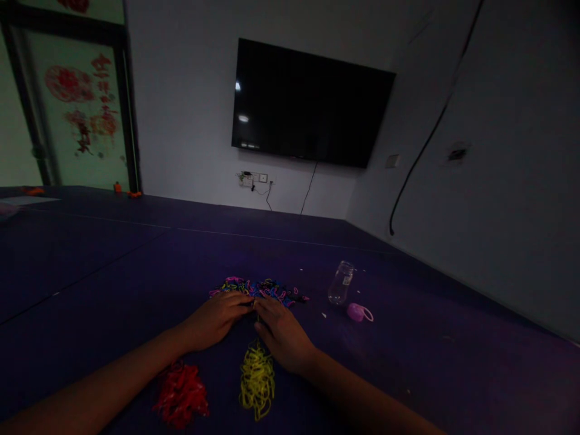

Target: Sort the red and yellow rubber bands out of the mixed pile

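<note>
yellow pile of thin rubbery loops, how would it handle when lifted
The yellow pile would probably flop, as its strands curl loosely. It looks light, being thin strands, and may shed loops straying at its edge.

The left forearm (113,376) slants up from the lower left corner, the right forearm (357,383) from the bottom edge right of centre, both bare. The left hand (217,318) and right hand (286,337) come together below the middle of the frame, backs upward. Left fingers (239,298) point rightward, right ones up and left; the tips nearly meet, their grip hidden. The right thumb (263,330) angles inward.
</note>
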`<action>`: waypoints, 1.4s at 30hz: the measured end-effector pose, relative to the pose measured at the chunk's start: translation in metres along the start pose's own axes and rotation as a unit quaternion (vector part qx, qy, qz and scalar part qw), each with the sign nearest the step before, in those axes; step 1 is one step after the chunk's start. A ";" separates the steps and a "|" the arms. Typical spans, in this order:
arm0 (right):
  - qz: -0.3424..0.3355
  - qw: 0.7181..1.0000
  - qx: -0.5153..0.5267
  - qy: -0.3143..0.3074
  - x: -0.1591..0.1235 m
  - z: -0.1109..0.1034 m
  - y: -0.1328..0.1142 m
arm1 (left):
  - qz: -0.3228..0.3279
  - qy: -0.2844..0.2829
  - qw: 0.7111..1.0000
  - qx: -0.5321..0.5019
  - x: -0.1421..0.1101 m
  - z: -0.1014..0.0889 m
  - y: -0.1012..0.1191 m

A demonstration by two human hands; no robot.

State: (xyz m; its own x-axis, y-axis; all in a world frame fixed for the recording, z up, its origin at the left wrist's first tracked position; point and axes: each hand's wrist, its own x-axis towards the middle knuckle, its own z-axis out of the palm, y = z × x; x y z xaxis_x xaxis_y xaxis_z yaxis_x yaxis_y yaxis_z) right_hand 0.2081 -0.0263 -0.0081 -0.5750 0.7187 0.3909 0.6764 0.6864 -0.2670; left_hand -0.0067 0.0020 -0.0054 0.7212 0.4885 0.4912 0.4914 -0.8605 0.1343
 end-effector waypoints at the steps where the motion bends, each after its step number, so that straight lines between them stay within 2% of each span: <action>1: -0.001 1.000 0.002 0.002 0.000 0.000 0.000 | -0.002 -0.002 1.000 0.000 0.000 0.000 0.000; 9: -0.017 0.994 0.065 0.082 0.004 -0.005 0.001 | -0.019 -0.019 1.000 -0.013 0.001 -0.001 0.000; 13: 0.012 0.993 0.070 0.096 0.004 -0.002 0.003 | -0.016 -0.016 1.000 -0.012 0.000 -0.001 -0.001; 18: 0.015 0.991 0.070 0.114 0.003 -0.001 0.003 | -0.010 -0.012 1.000 -0.011 -0.001 -0.002 0.000; 26: -0.008 0.997 0.042 0.068 0.001 -0.005 -0.001 | -0.009 0.007 1.000 -0.008 0.001 -0.004 0.002; 35: -0.007 0.999 0.004 0.043 0.004 -0.003 0.000 | 0.014 0.030 0.999 -0.016 0.000 -0.003 0.002; 42: 0.002 0.999 0.012 0.049 0.003 -0.001 0.002 | 0.026 -0.016 0.999 -0.024 0.003 -0.009 0.008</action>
State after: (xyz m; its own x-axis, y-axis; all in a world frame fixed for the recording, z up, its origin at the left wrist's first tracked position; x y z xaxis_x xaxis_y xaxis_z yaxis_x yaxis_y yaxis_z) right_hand 0.2084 -0.0231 -0.0067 -0.5235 0.7087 0.4730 0.6669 0.6863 -0.2902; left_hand -0.0051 -0.0044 0.0044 0.7611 0.4469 0.4701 0.4297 -0.8903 0.1508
